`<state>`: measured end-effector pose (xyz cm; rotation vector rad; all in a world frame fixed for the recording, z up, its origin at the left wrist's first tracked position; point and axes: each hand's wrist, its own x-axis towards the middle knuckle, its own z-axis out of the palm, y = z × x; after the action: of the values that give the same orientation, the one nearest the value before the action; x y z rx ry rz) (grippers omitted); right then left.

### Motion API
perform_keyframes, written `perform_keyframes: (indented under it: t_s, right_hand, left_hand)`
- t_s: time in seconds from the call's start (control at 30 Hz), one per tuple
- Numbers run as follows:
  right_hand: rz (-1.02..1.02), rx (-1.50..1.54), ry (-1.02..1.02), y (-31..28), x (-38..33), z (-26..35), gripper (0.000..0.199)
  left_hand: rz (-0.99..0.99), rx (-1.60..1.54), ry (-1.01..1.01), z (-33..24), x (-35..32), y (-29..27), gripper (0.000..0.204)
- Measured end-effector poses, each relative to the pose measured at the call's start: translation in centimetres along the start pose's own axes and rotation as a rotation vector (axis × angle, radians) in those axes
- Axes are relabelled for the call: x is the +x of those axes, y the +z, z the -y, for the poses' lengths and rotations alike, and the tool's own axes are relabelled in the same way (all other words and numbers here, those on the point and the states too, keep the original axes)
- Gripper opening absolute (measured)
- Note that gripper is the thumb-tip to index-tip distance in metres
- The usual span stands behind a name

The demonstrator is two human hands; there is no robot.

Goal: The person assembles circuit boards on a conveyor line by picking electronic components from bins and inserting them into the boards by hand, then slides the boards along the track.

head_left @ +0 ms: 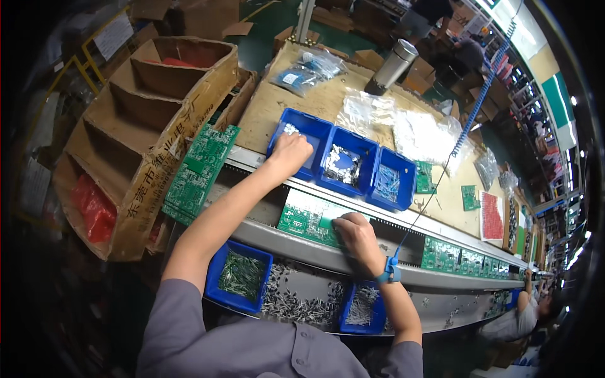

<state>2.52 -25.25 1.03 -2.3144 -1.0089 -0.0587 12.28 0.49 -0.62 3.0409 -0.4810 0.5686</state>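
The green circuit board [309, 217] lies flat on the conveyor rail, and all positions below are taken from it. The right hand [358, 242] rests on the board's near right corner, fingers curled down and pressed to its surface; whether a small part is pinched beneath the fingertips cannot be told from this angle. A blue wrist strap [389, 271] circles that wrist, its coiled cord running up and away beyond the board. The left hand [290, 153] reaches past the board's far edge into the leftmost blue bin [301, 140], fingers bunched together among small pale parts; any held piece is hidden. Two further blue bins [372, 167] sit just right of that one. Nearer than the board, a blue bin of thin leaded parts [239, 276] stands below left. More green boards [463, 258] follow along the rail to the right, leaving a bare gap beside the board.
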Motion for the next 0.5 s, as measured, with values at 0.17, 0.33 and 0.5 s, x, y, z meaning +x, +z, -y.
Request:
perform_keyframes:
  t_s: [0.17,0.33,0.5]
  right_hand:
    - [0.021,0.033,0.040,-0.1,-0.2,-0.8,0.015]
    - [0.017,0.053,0.048,-0.3,0.1,-0.8,0.011]
    - [-0.039,0.087,0.064,-0.5,0.1,-0.6,0.011]
  left_hand:
    - [-0.097,-0.236,-0.042,-0.2,-0.7,-1.8,0.002]
    - [-0.119,-0.702,-0.083,-1.3,-3.5,-4.7,0.007]
    - [0.042,-0.877,-0.142,-1.4,-7.0,-4.9,0.013]
